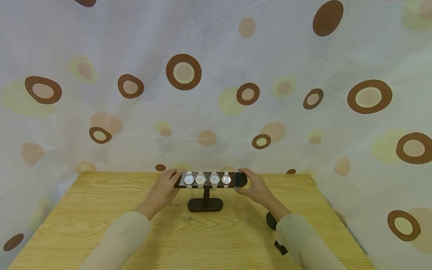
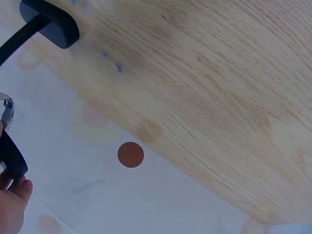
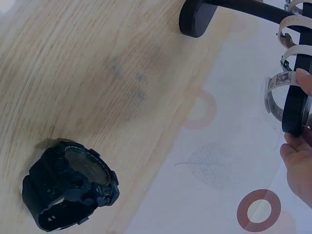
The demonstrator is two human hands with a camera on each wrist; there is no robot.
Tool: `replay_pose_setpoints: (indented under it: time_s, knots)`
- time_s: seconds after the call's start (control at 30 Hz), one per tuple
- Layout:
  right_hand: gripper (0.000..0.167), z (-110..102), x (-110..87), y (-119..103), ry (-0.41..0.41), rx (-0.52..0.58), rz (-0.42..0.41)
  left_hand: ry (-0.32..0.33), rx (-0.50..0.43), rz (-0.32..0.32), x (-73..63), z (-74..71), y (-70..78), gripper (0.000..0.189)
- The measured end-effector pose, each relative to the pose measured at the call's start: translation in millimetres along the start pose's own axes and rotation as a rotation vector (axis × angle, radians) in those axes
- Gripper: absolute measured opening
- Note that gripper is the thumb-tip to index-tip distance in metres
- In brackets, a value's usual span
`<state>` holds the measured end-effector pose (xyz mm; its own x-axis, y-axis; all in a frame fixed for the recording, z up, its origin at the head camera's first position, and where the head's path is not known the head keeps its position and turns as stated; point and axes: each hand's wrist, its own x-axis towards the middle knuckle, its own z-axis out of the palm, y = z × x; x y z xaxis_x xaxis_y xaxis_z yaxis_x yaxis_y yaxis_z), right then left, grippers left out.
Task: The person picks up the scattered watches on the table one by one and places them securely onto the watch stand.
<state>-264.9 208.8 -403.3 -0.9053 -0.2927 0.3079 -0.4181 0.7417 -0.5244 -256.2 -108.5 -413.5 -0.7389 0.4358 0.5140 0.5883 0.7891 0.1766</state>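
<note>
A black watch stand [image 1: 206,204] stands upright on the table, its crossbar carrying several white-strapped watches [image 1: 200,179] side by side. My left hand [image 1: 163,189] grips the bar's left end; in the left wrist view its fingertips [image 2: 20,187] touch the rounded bar end [image 2: 13,158]. At the other end, my right hand [image 1: 257,189] holds a watch with a dark face [image 1: 237,180] and a pale strap. That strap [image 3: 282,80] loops round the bar in the right wrist view, with a fingertip on it and other fingers by the bar's end. Much of both hands is cut off in the wrist views.
A chunky black watch [image 3: 68,187] lies on the wooden table [image 1: 189,243] near my right forearm. Closer to me is another small black item [image 1: 281,247], partly hidden by the sleeve. A spotted white sheet [image 1: 209,112] hangs behind the table and at its sides.
</note>
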Motion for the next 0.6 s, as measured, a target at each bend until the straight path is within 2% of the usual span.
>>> replay_pose_setpoints:
  time_s: [0.13, 0.43, 0.6]
  knots:
    - [0.066, -1.6, 1.6, 0.9, -0.028, 0.004, 0.008, 0.013, -0.022, 0.000, 0.7, 1.2, 1.1, 0.048]
    - [0.065, -5.2, 4.8, 3.8, -0.093, 0.042, 0.012, -0.031, -0.051, -0.040, 2.0, 0.6, 1.8, 0.046]
    - [0.063, -6.5, 4.9, 4.4, -0.111, 0.069, 0.005, -0.034, -0.064, -0.051, 2.1, 0.7, 2.0, 0.046]
